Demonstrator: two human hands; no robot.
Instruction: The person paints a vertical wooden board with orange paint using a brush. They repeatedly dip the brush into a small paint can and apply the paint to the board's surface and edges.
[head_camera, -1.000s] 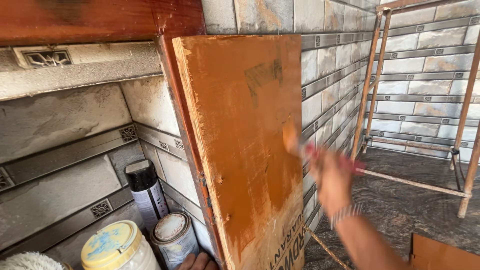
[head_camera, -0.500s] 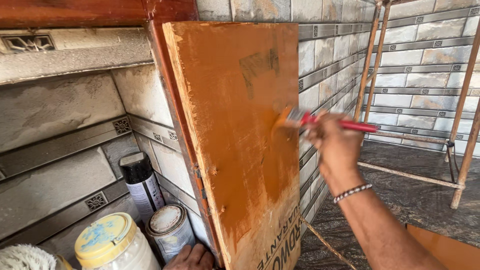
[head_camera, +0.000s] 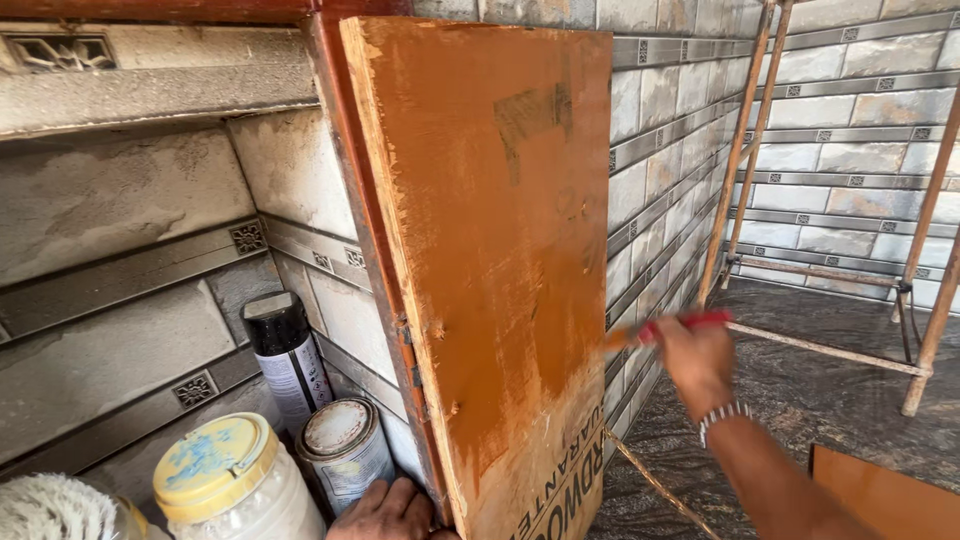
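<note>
Gripped a red-handled brush (head_camera: 668, 327) in the right hand (head_camera: 695, 355), bristles laid against the orange-coated door panel (head_camera: 490, 260) — hinged open, upright. Braced its bottom edge with the left hand (head_camera: 385, 510), fingers spread flat — steadying.

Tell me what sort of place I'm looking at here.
Probably a tiled room under renovation or fit-out. Grey wall tiles run all round, a wooden ladder frame leans on them, and the right hand brushes orange-brown paint on a cupboard door beside paint tins.
</note>
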